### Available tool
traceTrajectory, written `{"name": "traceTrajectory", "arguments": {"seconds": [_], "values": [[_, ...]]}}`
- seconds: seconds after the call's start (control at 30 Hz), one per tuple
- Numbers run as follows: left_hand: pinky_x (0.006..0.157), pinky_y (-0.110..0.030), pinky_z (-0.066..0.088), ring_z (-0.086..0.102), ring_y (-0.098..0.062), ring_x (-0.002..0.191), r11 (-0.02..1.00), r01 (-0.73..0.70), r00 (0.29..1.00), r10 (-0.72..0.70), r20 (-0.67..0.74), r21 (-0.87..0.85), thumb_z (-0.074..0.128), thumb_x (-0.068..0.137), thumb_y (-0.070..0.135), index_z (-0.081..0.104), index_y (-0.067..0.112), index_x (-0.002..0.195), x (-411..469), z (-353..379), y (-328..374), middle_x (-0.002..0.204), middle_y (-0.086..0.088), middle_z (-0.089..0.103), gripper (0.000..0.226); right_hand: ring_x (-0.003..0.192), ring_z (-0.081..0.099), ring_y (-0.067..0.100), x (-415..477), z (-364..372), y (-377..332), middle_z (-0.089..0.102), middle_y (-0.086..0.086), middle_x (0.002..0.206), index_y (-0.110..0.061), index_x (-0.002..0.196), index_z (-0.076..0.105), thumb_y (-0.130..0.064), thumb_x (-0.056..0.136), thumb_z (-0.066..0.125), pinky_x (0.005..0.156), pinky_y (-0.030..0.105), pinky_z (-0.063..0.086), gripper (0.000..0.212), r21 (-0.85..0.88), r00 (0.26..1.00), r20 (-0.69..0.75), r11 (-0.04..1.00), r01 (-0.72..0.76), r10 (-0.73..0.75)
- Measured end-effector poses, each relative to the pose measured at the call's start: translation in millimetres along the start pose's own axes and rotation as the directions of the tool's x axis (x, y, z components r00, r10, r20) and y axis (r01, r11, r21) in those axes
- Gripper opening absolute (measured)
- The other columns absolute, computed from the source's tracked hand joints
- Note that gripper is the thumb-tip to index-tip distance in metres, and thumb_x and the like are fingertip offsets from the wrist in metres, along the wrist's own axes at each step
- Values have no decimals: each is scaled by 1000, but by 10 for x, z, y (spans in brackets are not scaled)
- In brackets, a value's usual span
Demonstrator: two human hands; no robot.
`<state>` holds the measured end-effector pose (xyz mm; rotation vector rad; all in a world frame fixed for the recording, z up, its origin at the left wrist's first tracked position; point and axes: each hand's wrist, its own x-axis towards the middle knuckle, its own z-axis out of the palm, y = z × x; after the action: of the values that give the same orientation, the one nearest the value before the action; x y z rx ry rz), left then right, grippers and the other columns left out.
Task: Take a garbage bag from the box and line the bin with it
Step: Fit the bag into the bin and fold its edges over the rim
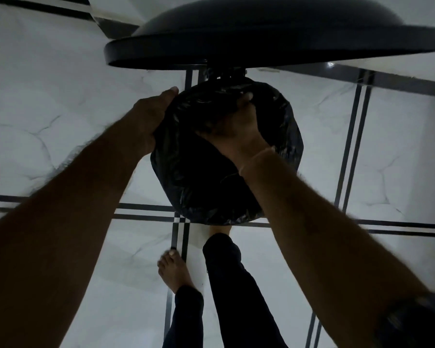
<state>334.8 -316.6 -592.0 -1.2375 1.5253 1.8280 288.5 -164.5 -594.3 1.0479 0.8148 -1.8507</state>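
Observation:
A round bin stands on the floor below me, its mouth covered by a black garbage bag [191,187] whose edge is folded over the rim. The bin's dark lid [261,41] is swung up and fills the top of the view. My left hand [148,116] grips the bag against the rim's left side, thumb on top. My right hand [239,131] reaches inside the mouth and presses the plastic at the far inner edge. The bag box is not in view.
White marble floor tiles [60,96] with black double stripes surround the bin. My left bare foot [172,271] stands just in front of it, and my right foot [220,229] is partly under the bin. A wall skirting runs at the top right.

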Motion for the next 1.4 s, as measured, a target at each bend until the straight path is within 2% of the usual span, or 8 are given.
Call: {"name": "traceTrajectory", "arguments": {"seconds": [0.27, 0.57, 0.77, 0.83, 0.97, 1.07, 1.23, 1.4], "values": [[66, -17, 49, 62, -2, 80, 996, 31, 998, -35, -46, -89, 60, 101, 38, 60, 21, 139, 64, -14, -3, 99, 12, 65, 42, 119, 62, 30, -149, -318, -60, 65, 10, 127, -12, 143, 53, -59, 103, 35, 97, 45, 52, 64, -441, 987, -129, 897, 33, -100], [89, -30, 58, 72, -20, 102, 996, 46, 997, -50, -50, -82, 65, 89, 61, 71, 16, 118, 14, -45, -35, 113, -4, 75, 54, 101, 66, 34, -321, -445, -489, 71, 18, 108, -8, 109, 68, -26, 102, 54, 94, 43, 54, 24, -995, 880, -1, 85, 45, -474], [82, -29, 53, 67, -14, 93, 985, -26, 995, 43, 94, -171, 66, 95, 38, 78, 26, 108, -144, -291, -232, 98, 9, 74, 21, 93, 70, 19, -675, -716, -450, 74, 4, 103, -16, 106, 75, -18, 94, 63, 83, 31, 59, 16, -893, 412, 440, -341, 292, -798], [88, -31, 56, 69, -18, 103, 980, -21, 996, 37, 77, -196, 67, 95, 39, 73, 18, 121, -145, -316, -297, 111, 3, 74, 34, 102, 67, 14, -660, -783, -521, 71, -1, 112, -21, 112, 73, -29, 96, 63, 90, 28, 57, 20, -940, 404, 293, -183, 290, -866], [109, -35, 49, 65, -21, 125, 974, -2, 997, 20, 76, -225, 62, 97, 44, 64, 10, 135, -88, -353, -418, 133, -9, 69, 51, 90, 71, 21, -527, -864, -776, 74, 2, 91, -11, 98, 76, -34, 96, 66, 88, 39, 60, 26, -853, 779, -46, 431, 295, -625], [106, -37, 52, 66, -21, 123, 967, 29, 999, -22, 29, -252, 63, 93, 50, 67, 13, 133, -62, -321, -449, 133, -7, 70, 54, 90, 70, 20, -519, -862, -996, 71, 2, 92, -10, 105, 72, -38, 95, 68, 79, 35, 61, 30, -670, 916, -126, 714, 205, -381], [69, -19, 56, 68, -6, 83, 964, -47, 998, 32, -63, -262, 48, 101, 54, 66, 15, 116, -240, -208, -469, 100, 3, 71, 45, 90, 67, 17, -509, -950, -1068, 70, 2, 92, -11, 106, 71, -39, 98, 64, 84, 33, 55, 29, -702, 922, -136, 692, 168, -362], [86, -31, 50, 65, -11, 91, 970, -10, 997, -8, -73, -243, 60, 99, 41, 65, 29, 77, -564, -260, -742, 90, 11, 72, 26, 73, 64, 7, -806, -1241, -546, 69, 2, 88, -2, 112, 70, -23, 96, 69, 63, 20, 51, 27, -724, 682, -198, 574, 383, -705]]}}
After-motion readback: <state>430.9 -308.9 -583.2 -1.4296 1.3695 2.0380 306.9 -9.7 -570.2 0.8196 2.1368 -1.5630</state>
